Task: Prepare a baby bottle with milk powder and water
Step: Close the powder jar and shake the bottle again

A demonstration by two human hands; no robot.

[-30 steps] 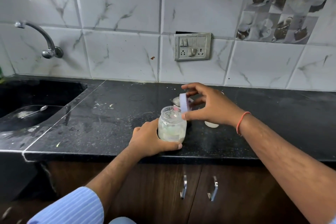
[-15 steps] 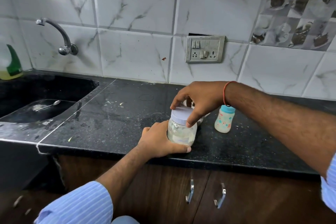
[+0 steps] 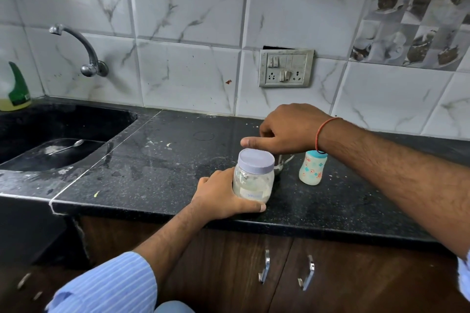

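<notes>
A clear milk powder jar with a lilac lid on top stands near the counter's front edge. My left hand grips the jar's left side and base. Just above and behind the lid hovers my right hand, thumb stretched left and fingers loosely curled, with nothing seen in it. The baby bottle, with its teal neck and printed body, stands upright to the right of the jar, under my right wrist. A steel cup shows partly behind the jar.
The black stone counter has scattered crumbs. A sink with a spoon in it lies at the left under a wall tap. A green-capped bottle stands at the far left. A switch socket is on the tiled wall.
My right hand set the lilac lid on the jar, then let go and lifted up and back. My left hand kept its hold on the jar. The view shifted left.
</notes>
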